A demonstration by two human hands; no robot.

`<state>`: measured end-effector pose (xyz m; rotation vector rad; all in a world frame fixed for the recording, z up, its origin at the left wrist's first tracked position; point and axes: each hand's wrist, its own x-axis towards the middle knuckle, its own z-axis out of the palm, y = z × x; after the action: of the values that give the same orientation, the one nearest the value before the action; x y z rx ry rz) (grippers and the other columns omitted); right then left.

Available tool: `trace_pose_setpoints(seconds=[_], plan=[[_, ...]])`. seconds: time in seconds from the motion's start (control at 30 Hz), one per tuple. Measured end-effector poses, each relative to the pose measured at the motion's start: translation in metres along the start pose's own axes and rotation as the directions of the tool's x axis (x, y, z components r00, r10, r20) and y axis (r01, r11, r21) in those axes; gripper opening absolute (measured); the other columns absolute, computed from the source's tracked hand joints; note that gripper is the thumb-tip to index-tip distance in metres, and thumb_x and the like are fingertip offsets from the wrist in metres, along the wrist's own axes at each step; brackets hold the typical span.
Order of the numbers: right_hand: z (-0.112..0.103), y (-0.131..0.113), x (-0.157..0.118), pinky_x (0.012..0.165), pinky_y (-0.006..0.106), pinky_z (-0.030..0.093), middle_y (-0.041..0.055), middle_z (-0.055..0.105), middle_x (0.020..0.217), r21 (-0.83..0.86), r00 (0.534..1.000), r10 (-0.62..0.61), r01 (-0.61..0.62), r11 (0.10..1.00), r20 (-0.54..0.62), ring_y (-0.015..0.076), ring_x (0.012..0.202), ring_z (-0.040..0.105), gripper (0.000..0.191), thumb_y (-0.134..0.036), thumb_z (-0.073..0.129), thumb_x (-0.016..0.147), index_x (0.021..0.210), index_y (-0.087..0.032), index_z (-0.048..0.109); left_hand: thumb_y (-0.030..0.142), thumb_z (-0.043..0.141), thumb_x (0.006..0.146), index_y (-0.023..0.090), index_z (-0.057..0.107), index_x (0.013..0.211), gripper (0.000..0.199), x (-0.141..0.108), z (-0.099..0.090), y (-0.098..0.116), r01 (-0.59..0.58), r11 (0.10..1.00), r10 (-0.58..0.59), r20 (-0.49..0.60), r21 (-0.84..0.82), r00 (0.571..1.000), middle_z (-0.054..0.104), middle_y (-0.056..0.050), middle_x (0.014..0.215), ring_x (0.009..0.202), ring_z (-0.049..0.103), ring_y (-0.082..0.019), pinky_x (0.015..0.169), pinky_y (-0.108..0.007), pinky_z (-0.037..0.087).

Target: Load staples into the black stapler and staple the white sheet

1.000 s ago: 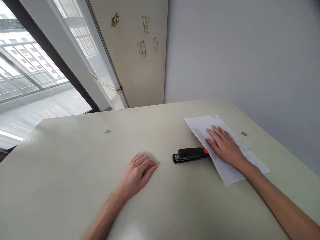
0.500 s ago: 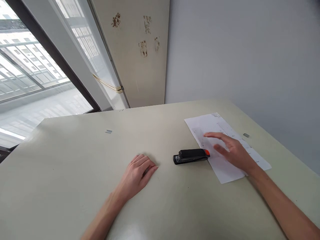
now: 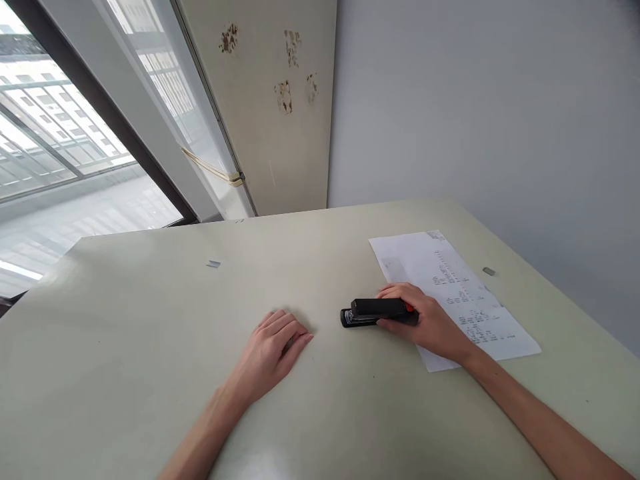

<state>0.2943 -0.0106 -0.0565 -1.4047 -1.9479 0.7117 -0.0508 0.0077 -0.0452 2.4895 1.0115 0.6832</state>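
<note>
A black stapler [image 3: 377, 309] with a red patch at its rear end lies on the table, its front pointing left. My right hand [image 3: 425, 323] is closed around its rear half, thumb on the near side and fingers over the far side. Partly under that hand, a printed sheet of paper [image 3: 410, 253] lies flat. My left hand [image 3: 275, 343] rests on the table to the left of the stapler, apart from it. Its fingers are curled in with the thumb against them; whatever they may hold is hidden.
Small strips of staples [image 3: 213, 264] lie on the left part of the pale table [image 3: 150, 320]. A small grey piece [image 3: 489, 271] is near the right edge. Behind stand a grey wall [image 3: 475, 100], a stained panel [image 3: 285, 153] and a window at left.
My right hand has come down leftward from above the paper and taken hold of the stapler. The paper has shifted slightly. My left hand stays in place.
</note>
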Motion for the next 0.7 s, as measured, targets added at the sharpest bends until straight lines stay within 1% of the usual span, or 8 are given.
trace_pose_setpoints(seconds=[0.17, 0.3, 0.47, 0.6, 0.7], plan=[[0.002, -0.005, 0.0, 0.099, 0.044, 0.056, 0.0043, 0.073, 0.124, -0.018, 1.0, 0.013, -0.013, 1.0, -0.008, 0.0287, 0.123, 0.065, 0.02, -0.044, 0.074, 0.096, 0.108, -0.031, 0.066, 0.024, 0.053, 0.109, 0.022, 0.057, 0.09, 0.019, 0.0, 0.0, -0.002, 0.0, 1.0, 0.0, 0.0, -0.003, 1.0, 0.06, 0.0, 0.079, 0.074, 0.049, -0.017, 0.077, -0.031, 0.042], [0.0, -0.007, 0.0, 0.096, 0.042, 0.056, 0.0061, 0.071, 0.121, -0.007, 0.999, -0.033, 0.033, 0.999, 0.02, 0.0281, 0.12, 0.065, 0.018, -0.041, 0.072, 0.099, 0.111, -0.03, 0.065, 0.025, 0.053, 0.109, 0.022, 0.057, 0.09, 0.019, 0.0, 0.002, -0.003, 0.001, 1.0, -0.001, 0.0, -0.007, 1.0, 0.059, 0.001, 0.079, 0.074, 0.049, -0.016, 0.078, -0.031, 0.042], [0.002, -0.011, 0.0, 0.093, 0.042, 0.055, 0.0078, 0.071, 0.115, 0.032, 0.994, -0.089, 0.087, 0.996, 0.066, 0.0295, 0.118, 0.065, 0.017, -0.043, 0.072, 0.099, 0.107, -0.029, 0.065, 0.026, 0.052, 0.109, 0.022, 0.058, 0.09, 0.02, 0.001, 0.0, -0.001, 0.018, 1.0, -0.018, 0.008, -0.013, 1.0, 0.06, 0.0, 0.079, 0.075, 0.05, -0.017, 0.078, -0.032, 0.041], [0.007, -0.015, 0.001, 0.095, 0.041, 0.055, 0.0068, 0.072, 0.115, 0.051, 0.987, -0.119, 0.114, 0.992, 0.108, 0.0286, 0.117, 0.065, 0.017, -0.042, 0.071, 0.101, 0.112, -0.031, 0.065, 0.027, 0.053, 0.108, 0.022, 0.059, 0.091, 0.019, 0.003, -0.003, 0.004, 0.016, 1.0, -0.016, 0.005, -0.006, 1.0, 0.061, 0.0, 0.08, 0.075, 0.052, -0.017, 0.078, -0.031, 0.041], [0.005, -0.016, 0.0, 0.099, 0.042, 0.054, 0.007, 0.072, 0.121, 0.059, 0.978, -0.149, 0.142, 0.988, 0.144, 0.0291, 0.121, 0.064, 0.023, -0.045, 0.068, 0.102, 0.12, -0.032, 0.064, 0.03, 0.054, 0.108, 0.022, 0.06, 0.095, 0.016, 0.003, -0.001, 0.007, 0.033, 0.999, -0.033, -0.003, 0.0, 0.999, 0.062, 0.0, 0.08, 0.075, 0.053, -0.017, 0.079, -0.032, 0.042]])
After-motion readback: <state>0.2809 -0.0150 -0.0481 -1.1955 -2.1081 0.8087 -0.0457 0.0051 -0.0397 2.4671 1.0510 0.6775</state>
